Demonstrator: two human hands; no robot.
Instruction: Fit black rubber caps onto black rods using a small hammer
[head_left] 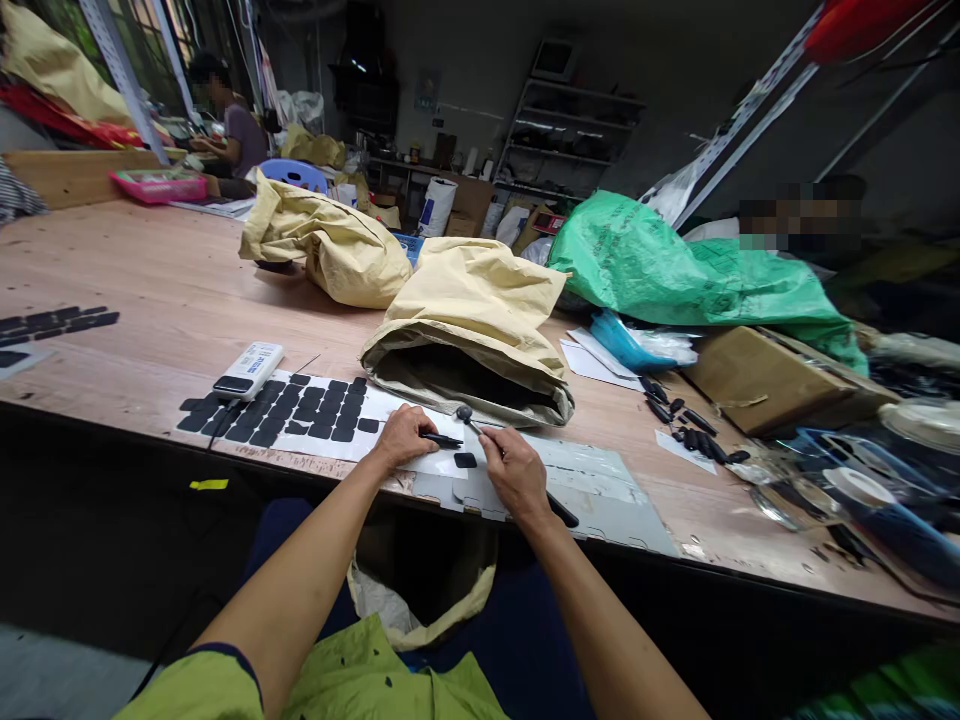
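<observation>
My left hand (403, 435) rests at the table's near edge, fingers closed on a thin black strip (442, 439) that points right. My right hand (513, 474) is closed around a tool with a dark handle (561, 511) and a small round metal head (464, 412). The head sits just above the strip. A small black pad (465, 460) lies on the white sheet (420, 462) between both hands. Left of my hands, rows of black pads (289, 408) cover the same sheet.
An open tan sack (472, 345) lies right behind my hands, a second one (322, 245) farther back. A white remote (248, 370) sits left. Loose black pieces (686, 420), a cardboard box (757, 380) and a green bag (675, 265) are right. A person (232, 125) sits far left.
</observation>
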